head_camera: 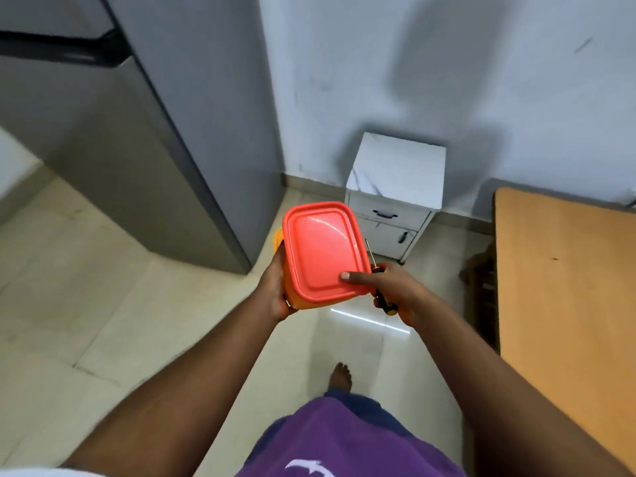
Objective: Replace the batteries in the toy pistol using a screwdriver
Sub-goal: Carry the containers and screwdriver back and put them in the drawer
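I stand holding an orange plastic box with a red lid point(321, 249) in front of me, tilted so the lid faces me. My left hand point(275, 287) grips the box's left side from below. My right hand point(395, 294) holds a screwdriver point(378, 287) with a black and yellow handle, its thin shaft pointing up beside the box, while the thumb presses on the lid's lower right corner. The lid is on, so the box's contents are hidden. No toy pistol or batteries are in view.
A grey refrigerator point(165, 139) stands at the left. A small white cabinet point(395, 194) with two dark handles sits against the wall ahead. A wooden table point(564, 290) is at the right. My bare foot point(340, 376) is on the tiled floor.
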